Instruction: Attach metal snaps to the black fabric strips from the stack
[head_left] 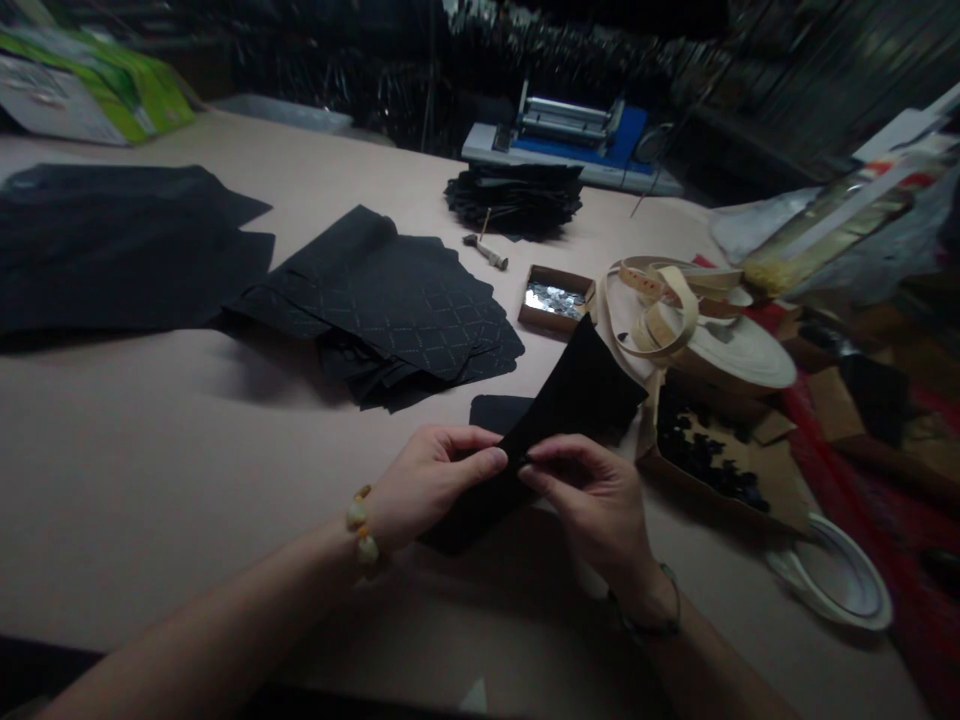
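Note:
A black piece of flat material [574, 390], leather or fabric, is held up at a slant above the table. My left hand [427, 480] grips its edge, thumb on the near face and fingers behind. My right hand [596, 500] has thumb and forefinger pinched together close to the left thumb, at the surface of the piece. Between those fingertips is a tiny dark part, too small to name. Right of my right hand, an open cardboard box [716, 455] holds many small black parts. Another black piece [499, 410] lies behind the held one.
Stitched black panels [405, 300] are fanned out at centre left, with more black sheets [127, 250] beyond. A small box of shiny metal pieces [555, 300], a tape roll [840, 575] and a coiled beige strap [660, 310] stand right. A blue-based device [577, 130] is at the back.

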